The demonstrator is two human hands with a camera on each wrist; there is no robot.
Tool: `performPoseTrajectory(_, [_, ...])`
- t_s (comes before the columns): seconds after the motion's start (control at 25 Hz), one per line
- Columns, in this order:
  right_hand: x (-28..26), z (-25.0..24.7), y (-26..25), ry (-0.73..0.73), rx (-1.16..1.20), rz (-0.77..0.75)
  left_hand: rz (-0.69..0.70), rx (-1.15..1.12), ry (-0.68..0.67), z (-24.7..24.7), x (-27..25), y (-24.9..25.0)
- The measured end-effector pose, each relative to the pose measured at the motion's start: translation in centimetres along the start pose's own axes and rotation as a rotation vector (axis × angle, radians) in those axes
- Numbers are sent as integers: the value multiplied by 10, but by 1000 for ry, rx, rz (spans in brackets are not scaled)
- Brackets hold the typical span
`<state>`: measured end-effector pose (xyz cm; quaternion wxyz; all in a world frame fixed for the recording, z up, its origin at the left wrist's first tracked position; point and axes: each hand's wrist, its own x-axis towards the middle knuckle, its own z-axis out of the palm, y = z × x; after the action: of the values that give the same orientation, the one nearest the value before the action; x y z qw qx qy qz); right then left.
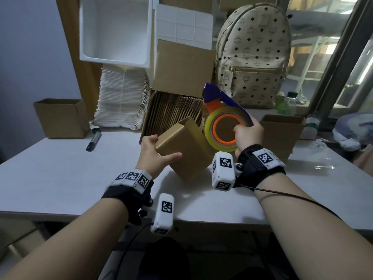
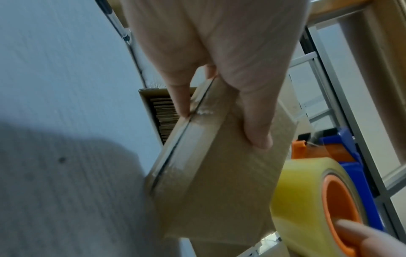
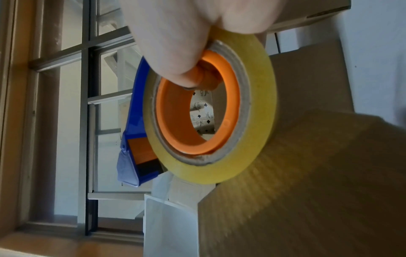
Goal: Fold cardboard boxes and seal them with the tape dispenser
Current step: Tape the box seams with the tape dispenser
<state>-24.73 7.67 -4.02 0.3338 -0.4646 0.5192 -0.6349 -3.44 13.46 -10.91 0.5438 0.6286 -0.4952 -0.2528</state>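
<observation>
A small brown cardboard box (image 1: pixel 185 146) stands tilted on one corner on the white table (image 1: pixel 60 178). My left hand (image 1: pixel 155 152) grips its left end, thumb on the near face. In the left wrist view my fingers (image 2: pixel 257 121) wrap a taped seam of the box (image 2: pixel 219 182). My right hand (image 1: pixel 247 134) holds the tape dispenser (image 1: pixel 224 122), blue with an orange hub and a yellowish tape roll, lifted just right of the box, thumb through the hub. The right wrist view shows the roll (image 3: pixel 252 139) beside the box (image 3: pixel 307 191).
Behind stand a carton of flat cardboard (image 1: pixel 173 112), a closed box (image 1: pixel 181 67), a stack of white mailers (image 1: pixel 121 98), a white tray (image 1: pixel 115 31) and a patterned backpack (image 1: pixel 252 55). Open boxes sit at left (image 1: pixel 62 118) and right (image 1: pixel 282 132). A marker (image 1: pixel 93 139) lies on the table.
</observation>
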Motion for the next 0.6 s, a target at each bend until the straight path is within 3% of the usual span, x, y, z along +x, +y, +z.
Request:
performPoseTrajectory(0.16, [-2,11,3,-49,-35,-40,-4,104,-13,-8,1,-4])
performPoseTrajectory(0.36, [-6,21,-2,-93,-84,-85,-160,327,-249,-18,6,-2])
performPoseTrajectory(0.52, [-12,30,1,-164,-182,-142,1,161,-153,-19,13,20])
performPoseTrajectory(0.6, [-13,34,3,-164,-182,-135,66,323,-122,-16,20,27])
